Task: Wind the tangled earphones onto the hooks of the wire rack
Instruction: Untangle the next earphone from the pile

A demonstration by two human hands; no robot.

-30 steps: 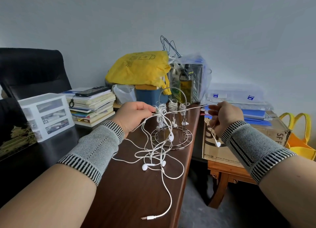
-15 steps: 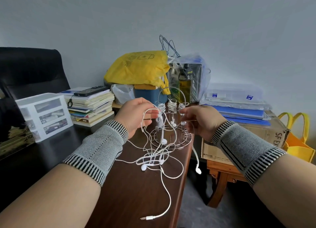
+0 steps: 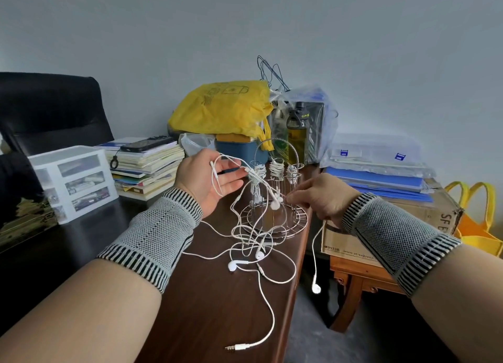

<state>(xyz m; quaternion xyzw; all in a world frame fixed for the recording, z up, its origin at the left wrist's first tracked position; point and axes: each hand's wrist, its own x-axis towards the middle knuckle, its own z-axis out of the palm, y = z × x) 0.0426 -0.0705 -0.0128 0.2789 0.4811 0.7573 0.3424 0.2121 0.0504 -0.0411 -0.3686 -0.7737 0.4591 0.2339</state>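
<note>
Left hand point(image 3: 211, 181) lies open, earphone cord point(image 3: 246, 234) looped over its fingers; right hand point(image 3: 325, 199) pinches a strand beside the wire rack point(image 3: 275, 199). Book stack point(image 3: 145, 169) and yellow bag point(image 3: 221, 109) crowd behind.

Shiny metal wire rack point(image 3: 275, 221) and glossy white plastic earphones point(image 3: 253, 243) on polished dark wood table point(image 3: 217, 308).
</note>
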